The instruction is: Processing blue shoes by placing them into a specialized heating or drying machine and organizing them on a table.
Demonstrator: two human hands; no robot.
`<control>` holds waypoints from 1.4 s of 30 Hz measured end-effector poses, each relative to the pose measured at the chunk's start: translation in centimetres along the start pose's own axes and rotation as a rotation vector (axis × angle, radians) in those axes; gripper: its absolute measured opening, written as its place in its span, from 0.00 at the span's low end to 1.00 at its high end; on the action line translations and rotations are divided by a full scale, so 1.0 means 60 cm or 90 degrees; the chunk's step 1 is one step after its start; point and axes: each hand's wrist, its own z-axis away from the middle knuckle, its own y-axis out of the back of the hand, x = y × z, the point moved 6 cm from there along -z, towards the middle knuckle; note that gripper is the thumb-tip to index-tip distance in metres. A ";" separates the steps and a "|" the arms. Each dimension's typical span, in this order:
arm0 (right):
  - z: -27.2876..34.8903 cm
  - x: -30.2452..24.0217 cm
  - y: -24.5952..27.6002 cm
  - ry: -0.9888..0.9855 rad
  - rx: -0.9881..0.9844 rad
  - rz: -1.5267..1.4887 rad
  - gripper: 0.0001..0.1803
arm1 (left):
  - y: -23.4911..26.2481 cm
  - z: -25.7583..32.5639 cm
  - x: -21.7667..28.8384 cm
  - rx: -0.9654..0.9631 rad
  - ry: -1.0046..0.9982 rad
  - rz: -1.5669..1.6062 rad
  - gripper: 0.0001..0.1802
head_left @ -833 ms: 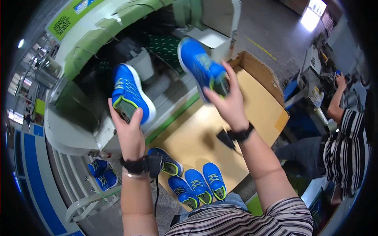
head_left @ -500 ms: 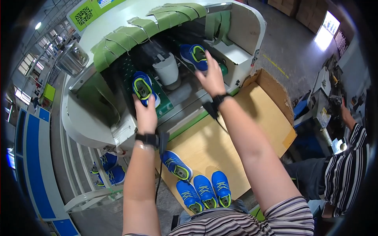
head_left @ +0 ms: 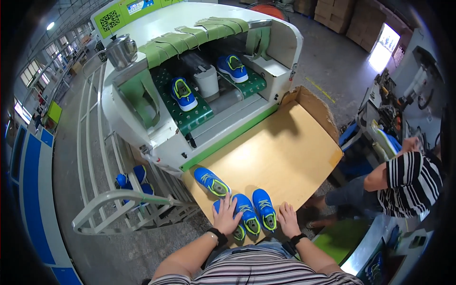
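My left hand (head_left: 226,217) lies flat on a blue shoe (head_left: 237,230) with yellow-green trim at the near edge of the cardboard-topped table (head_left: 280,147). My right hand (head_left: 288,219) rests on the table edge, right of another blue shoe (head_left: 264,208). A third blue shoe (head_left: 211,181) lies a little farther, to the left. Two more blue shoes (head_left: 183,93) (head_left: 232,67) sit on the green perforated belts (head_left: 190,118) inside the white machine (head_left: 190,28).
A person in a striped shirt (head_left: 408,185) works at a bench on the right. Blue shoes (head_left: 135,178) lie on a low white rack (head_left: 118,204) at the left. A grey canister (head_left: 207,80) stands between the two belts.
Both hands set the two shoes on the machine's belts, then pulled back to the near table edge. The left now rests on a shoe there.
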 end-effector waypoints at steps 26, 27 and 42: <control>0.012 -0.139 0.018 -0.005 0.182 -0.249 0.39 | 0.072 -0.046 0.066 0.089 -0.139 -0.175 0.35; 0.011 -0.139 0.020 -0.001 0.174 -0.246 0.39 | 0.082 -0.074 0.081 0.118 -0.170 -0.194 0.36; -0.047 0.019 0.171 -0.117 0.325 -0.330 0.37 | -0.002 -0.613 0.019 -0.032 0.108 0.190 0.43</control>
